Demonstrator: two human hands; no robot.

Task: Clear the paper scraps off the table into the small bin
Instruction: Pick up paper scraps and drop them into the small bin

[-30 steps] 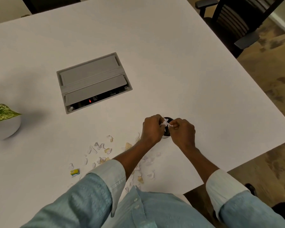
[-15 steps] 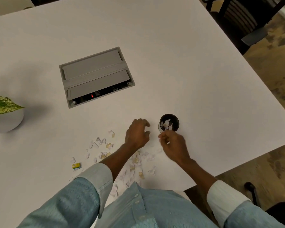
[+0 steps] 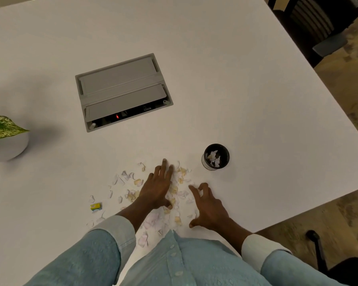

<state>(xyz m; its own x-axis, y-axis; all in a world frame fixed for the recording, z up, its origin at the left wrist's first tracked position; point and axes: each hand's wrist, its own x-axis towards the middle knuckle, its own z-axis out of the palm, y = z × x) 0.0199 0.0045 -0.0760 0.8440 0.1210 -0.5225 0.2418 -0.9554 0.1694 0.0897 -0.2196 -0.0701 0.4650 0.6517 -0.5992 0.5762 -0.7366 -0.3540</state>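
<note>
Head view: two spread-fingered, empty hands, left hand (image 3: 156, 187) and right hand (image 3: 210, 207), flank many paper scraps (image 3: 179, 189); one bin (image 3: 216, 156).

Pale paper scraps (image 3: 175, 189) lie scattered at lower centre; the small black bin (image 3: 216, 157), upright just right, holds several.
</note>
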